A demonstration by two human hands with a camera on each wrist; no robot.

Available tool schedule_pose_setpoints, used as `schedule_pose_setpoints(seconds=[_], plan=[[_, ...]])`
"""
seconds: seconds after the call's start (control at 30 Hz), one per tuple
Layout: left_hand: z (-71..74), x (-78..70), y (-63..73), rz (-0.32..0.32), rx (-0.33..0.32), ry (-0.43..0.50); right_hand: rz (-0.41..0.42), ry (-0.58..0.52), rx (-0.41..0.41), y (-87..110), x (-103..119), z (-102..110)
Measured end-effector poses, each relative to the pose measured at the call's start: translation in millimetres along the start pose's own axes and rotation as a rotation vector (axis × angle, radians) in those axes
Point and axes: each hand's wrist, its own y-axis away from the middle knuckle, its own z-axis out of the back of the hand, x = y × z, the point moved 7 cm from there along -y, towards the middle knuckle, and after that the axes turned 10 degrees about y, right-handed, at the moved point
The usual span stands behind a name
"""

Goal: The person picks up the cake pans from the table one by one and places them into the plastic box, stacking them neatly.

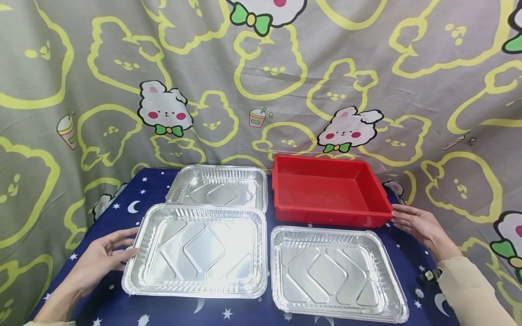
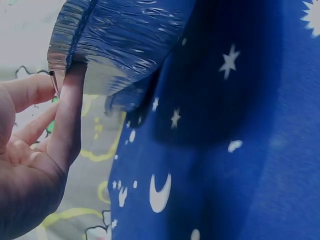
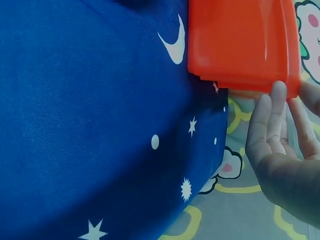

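In the head view my left hand point(image 1: 99, 258) pinches the left rim of a shiny foil tray point(image 1: 204, 249) at front left. The left wrist view shows the thumb point(image 2: 72, 115) on one side of that rim and fingers on the other, with the crinkled foil wall point(image 2: 130, 45) close over the cloth. My right hand point(image 1: 422, 228) reaches to the near right corner of a red plastic tray point(image 1: 326, 185), its straight fingers touching there. In the right wrist view the fingertips point(image 3: 278, 91) meet the corner of the red tray point(image 3: 240, 45).
A second foil tray point(image 1: 218, 188) stands behind the left one, partly hidden by it. Another foil tray point(image 1: 330, 276) lies in front of the red tray. A small dark object point(image 1: 429, 276) shows beside the right sleeve. A patterned curtain point(image 1: 261, 90) hangs behind the blue tablecloth point(image 1: 212, 312).
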Motion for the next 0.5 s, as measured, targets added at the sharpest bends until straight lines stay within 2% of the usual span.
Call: schedule_pose_setpoints(seconds=[0.27, 0.5], plan=[[-1.8, -9.1, -8.9, -0.026, -0.012, 0.023, -0.008, 0.01, -0.001, -0.3, 1.0, -0.3], [-8.2, -29.2, -19.3, -0.065, -0.042, 0.015, -0.01, -0.007, 0.006, 0.7, 1.0, -1.6]])
